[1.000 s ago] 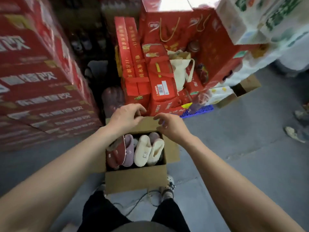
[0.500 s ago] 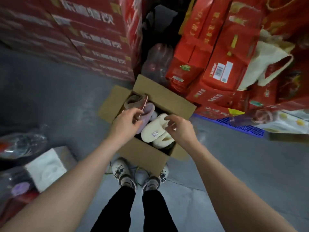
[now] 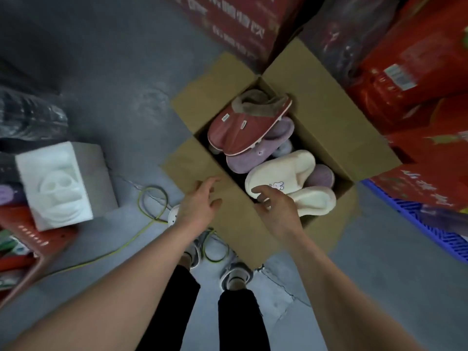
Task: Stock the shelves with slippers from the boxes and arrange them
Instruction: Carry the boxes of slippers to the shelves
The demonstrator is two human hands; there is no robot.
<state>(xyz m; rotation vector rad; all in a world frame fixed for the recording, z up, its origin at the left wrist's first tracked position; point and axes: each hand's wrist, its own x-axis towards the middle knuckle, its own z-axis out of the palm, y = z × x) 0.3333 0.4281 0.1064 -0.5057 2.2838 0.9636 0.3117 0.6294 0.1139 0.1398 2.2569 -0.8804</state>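
Cardboard box (image 3: 329, 117) on grey floor (image 3: 121, 79).

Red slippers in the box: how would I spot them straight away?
Find the open cardboard box on the grey floor. At its far end, atop the purple slippers, lie the red slippers: the only red pair, with brownish fuzzy lining.

Both forearms (image 3: 141, 274) are bare; black trousers (image 3: 238, 323) end above light socks (image 3: 235, 284) and white-grey shoes (image 3: 236, 273).

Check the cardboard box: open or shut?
Open. The cardboard box has its flaps spread outward; red slippers and cream slippers show inside.
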